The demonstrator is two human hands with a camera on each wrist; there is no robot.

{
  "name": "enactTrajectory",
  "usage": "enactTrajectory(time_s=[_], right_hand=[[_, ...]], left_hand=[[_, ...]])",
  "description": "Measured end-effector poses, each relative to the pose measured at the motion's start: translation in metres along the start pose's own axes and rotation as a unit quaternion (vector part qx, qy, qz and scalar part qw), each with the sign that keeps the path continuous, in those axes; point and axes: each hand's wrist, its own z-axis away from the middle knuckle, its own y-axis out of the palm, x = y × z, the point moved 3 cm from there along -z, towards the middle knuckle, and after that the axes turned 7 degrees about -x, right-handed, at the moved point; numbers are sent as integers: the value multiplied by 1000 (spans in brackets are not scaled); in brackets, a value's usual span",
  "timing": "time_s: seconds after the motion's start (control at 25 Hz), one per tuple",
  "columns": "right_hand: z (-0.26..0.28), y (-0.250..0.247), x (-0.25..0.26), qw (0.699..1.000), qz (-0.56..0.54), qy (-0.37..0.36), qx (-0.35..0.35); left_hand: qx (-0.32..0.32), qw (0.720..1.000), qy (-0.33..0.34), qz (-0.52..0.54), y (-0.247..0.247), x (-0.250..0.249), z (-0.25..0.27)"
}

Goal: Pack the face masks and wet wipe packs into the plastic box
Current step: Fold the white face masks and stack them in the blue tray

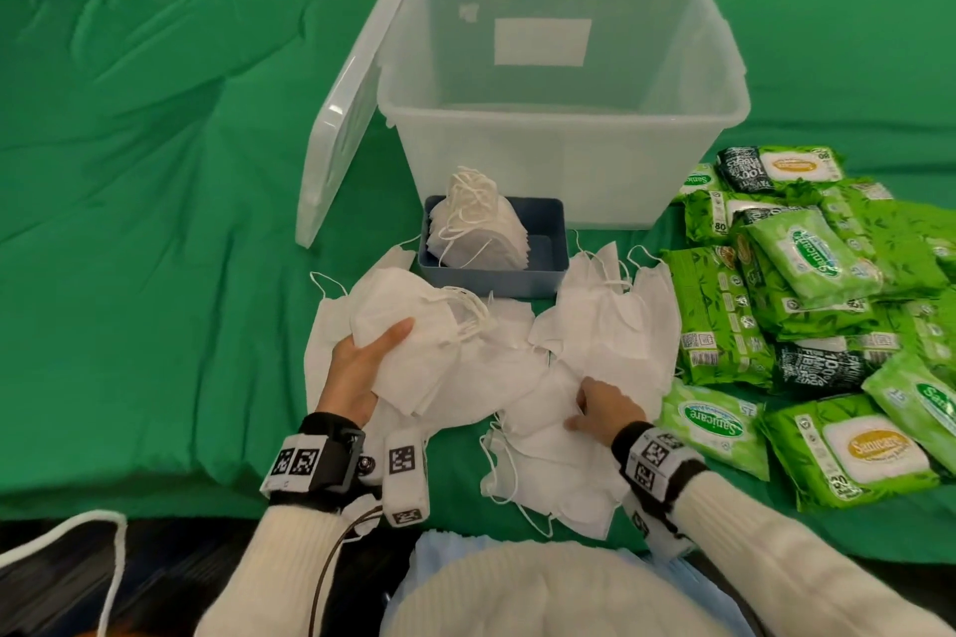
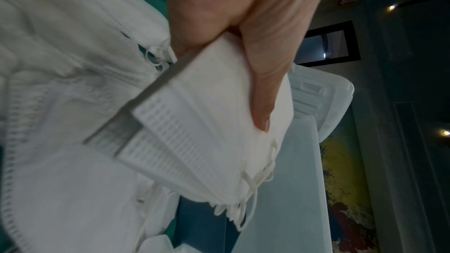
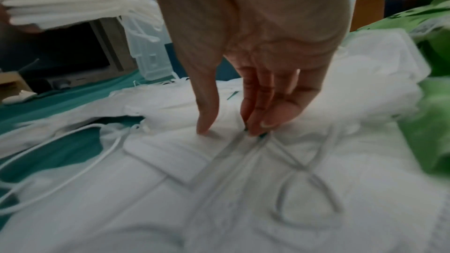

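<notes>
right hand (image 1: 602,410) fingertips press loose face masks (image 1: 558,460) at the table's near edge; left hand (image 1: 362,362) grips a mask stack (image 1: 414,326).

Head view: bright, even, soft overhead light; faint shadows; wide-angle bending at edges. Left wrist view: dim, slightly blurred, small ceiling lights (image 2: 392,7) glaring against dark background. Right wrist view: dim, heavy motion blur, worst toward lower and right edges.

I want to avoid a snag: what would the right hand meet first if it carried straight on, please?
Probably the loose face masks under the right hand; its fingertips already seem to touch them.
</notes>
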Motion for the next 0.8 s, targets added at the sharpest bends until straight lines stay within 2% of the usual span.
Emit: enactTrajectory(time_s=[0.12, 0.24, 0.44, 0.56, 0.68, 0.72, 0.8], right_hand=[[2, 9, 6, 999, -31, 5, -40], [0, -5, -4, 979, -196, 37, -52], [28, -71, -26, 878, -456, 31, -138], [46, -104, -36, 845, -482, 9, -230], [61, -121, -37, 830, -483, -7, -280], [69, -127, -31, 825, -474, -26, -308], [88, -143, -8, 798, -421, -113, -417]], left_hand=[[1, 1000, -12, 4, 6, 6, 3], [-9, 1000, -23, 9, 8, 10, 5], [-18, 999, -33, 14, 9, 11, 4], [-15, 999, -28, 20, 14, 4, 4], [-17, 1000, -17, 13, 22, 3, 3], [-18, 1000, -17, 9, 26, 3, 5], [-15, 1000, -16, 7, 33, 4, 7]])
